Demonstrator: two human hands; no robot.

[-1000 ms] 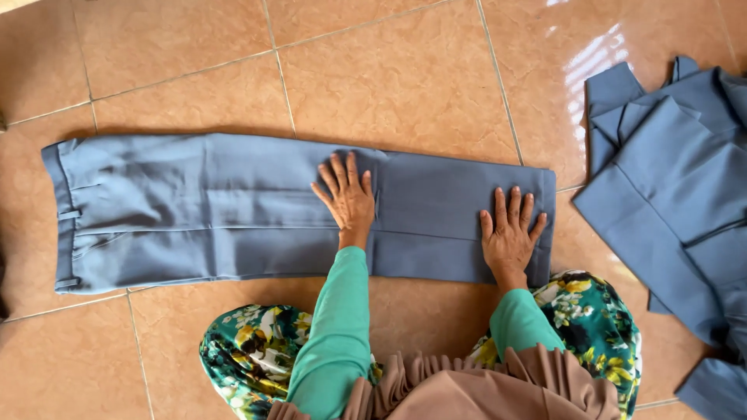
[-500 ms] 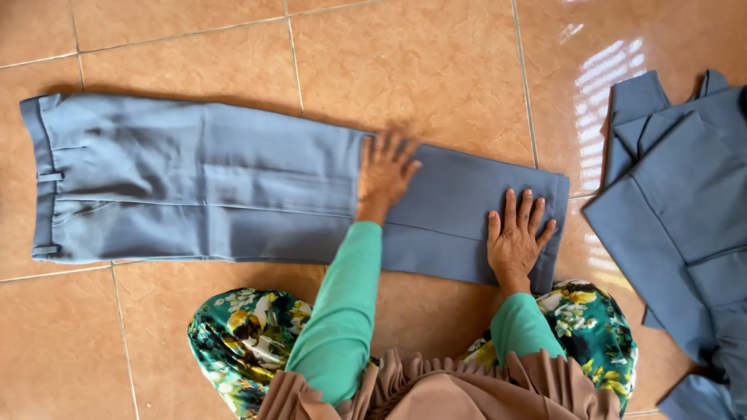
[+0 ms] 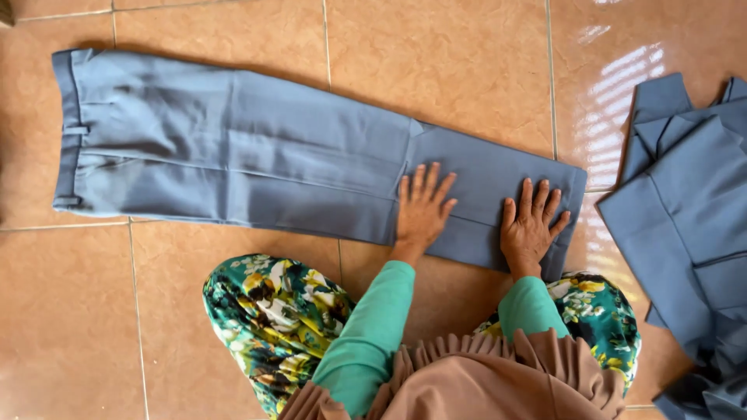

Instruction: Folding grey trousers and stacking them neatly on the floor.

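Note:
A pair of grey-blue trousers (image 3: 233, 155) lies flat on the tiled floor, legs together, waistband at the left and hems at the right. My left hand (image 3: 422, 206) rests palm down on the lower leg with its fingers spread. My right hand (image 3: 531, 225) presses flat on the cloth close to the hem end, fingers apart too. Neither hand grips anything. Green sleeves cover both my forearms.
A heap of more grey-blue garments (image 3: 689, 233) lies on the floor at the right. My knees in green flowered cloth (image 3: 268, 311) sit just below the trousers. The orange-brown floor tiles (image 3: 436, 62) stretch all around.
My left hand has slid right along the trouser leg, toward my right hand. The right hand has stayed near the hem. The view has shifted slightly.

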